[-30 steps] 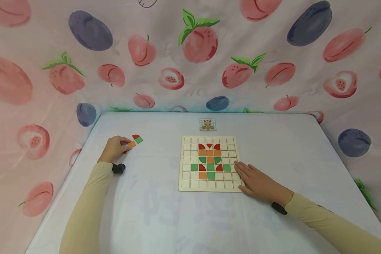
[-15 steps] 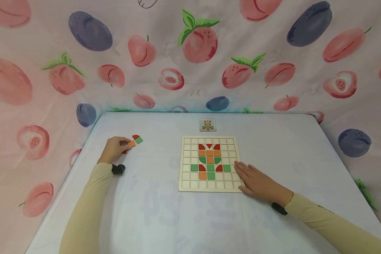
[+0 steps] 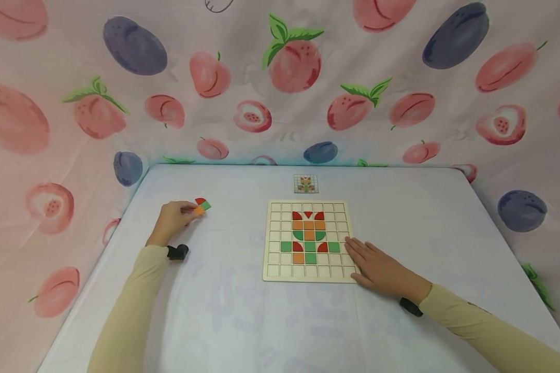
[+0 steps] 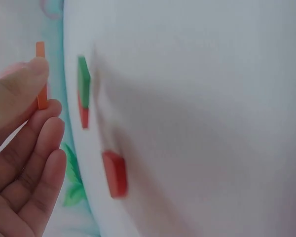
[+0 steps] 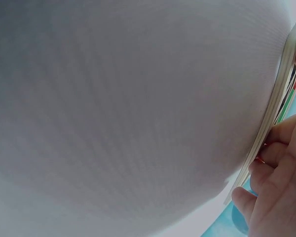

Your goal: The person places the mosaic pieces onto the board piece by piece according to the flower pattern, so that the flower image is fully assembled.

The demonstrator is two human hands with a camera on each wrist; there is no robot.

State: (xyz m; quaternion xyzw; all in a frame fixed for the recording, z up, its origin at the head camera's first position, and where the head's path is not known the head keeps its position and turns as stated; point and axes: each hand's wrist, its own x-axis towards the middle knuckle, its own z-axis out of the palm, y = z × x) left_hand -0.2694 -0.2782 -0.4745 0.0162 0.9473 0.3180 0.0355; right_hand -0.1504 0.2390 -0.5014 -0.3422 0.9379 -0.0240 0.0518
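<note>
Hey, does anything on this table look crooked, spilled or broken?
Nothing stands out. The wooden grid board lies square, its coloured tiles seated in cells. The left hand pinches an orange tile; loose tiles lie beside it.

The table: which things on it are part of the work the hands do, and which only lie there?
In use:
- orange tile, pinched by the left hand
- wooden grid board, held steady by the right hand
- loose red and green tiles
- small pattern card behind the board

Only lying about:
- fruit-print cloth behind the table
</note>
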